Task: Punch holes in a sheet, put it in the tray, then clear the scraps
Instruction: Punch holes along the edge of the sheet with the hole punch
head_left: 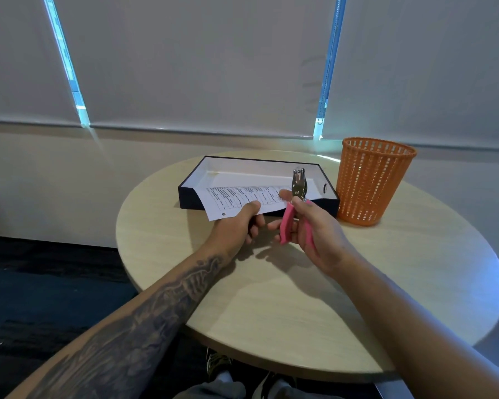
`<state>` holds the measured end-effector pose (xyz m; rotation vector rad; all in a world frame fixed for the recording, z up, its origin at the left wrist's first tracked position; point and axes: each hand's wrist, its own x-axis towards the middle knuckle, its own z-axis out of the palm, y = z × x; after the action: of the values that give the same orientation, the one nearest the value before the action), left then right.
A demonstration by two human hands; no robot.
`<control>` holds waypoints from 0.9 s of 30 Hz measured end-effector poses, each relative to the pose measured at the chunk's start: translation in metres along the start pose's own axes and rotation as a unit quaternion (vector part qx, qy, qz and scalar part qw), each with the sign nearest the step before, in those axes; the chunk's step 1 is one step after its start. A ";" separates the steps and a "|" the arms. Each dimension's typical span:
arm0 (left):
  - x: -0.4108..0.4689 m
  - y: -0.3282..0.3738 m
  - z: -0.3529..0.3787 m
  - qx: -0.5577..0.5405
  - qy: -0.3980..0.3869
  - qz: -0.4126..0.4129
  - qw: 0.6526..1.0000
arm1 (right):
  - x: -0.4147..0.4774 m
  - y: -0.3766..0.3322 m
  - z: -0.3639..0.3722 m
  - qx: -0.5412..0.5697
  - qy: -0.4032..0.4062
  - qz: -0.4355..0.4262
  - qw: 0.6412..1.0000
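My left hand (242,223) pinches the near edge of a printed white sheet (236,198), held above the table in front of the tray. One punched hole shows near the sheet's near left corner. My right hand (311,226) grips a hole punch (296,203) with pink handles and a metal head that points up, just right of the sheet. The black tray (190,191) with a white inside lies behind the sheet on the round table (271,298).
An orange mesh basket (369,182) stands right of the tray, close to its corner. The wooden table's edge curves off at left and near me. Blinds and a wall rise behind. My shoes show below the table edge.
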<state>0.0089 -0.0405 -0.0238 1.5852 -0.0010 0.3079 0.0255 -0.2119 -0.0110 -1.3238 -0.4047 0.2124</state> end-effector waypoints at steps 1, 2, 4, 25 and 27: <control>0.000 0.000 0.000 0.018 0.010 -0.003 1.000 | -0.001 0.000 -0.001 -0.020 0.001 0.009 1.000; 0.001 -0.001 0.001 0.030 0.020 -0.004 0.999 | -0.001 -0.001 -0.001 -0.042 -0.001 0.016 0.999; 0.002 -0.002 0.000 0.046 0.041 0.001 0.998 | -0.002 -0.003 -0.004 -0.077 -0.009 0.020 0.997; 0.006 -0.007 -0.002 0.111 0.081 0.112 0.984 | -0.020 -0.021 -0.006 -0.263 -0.083 0.168 0.946; 0.005 -0.006 -0.001 0.104 0.077 0.112 0.985 | -0.020 -0.021 -0.006 -0.264 -0.080 0.168 0.946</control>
<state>0.0151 -0.0384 -0.0289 1.7678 -0.0278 0.6231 0.0075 -0.2295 0.0046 -1.9123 -0.3832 0.5263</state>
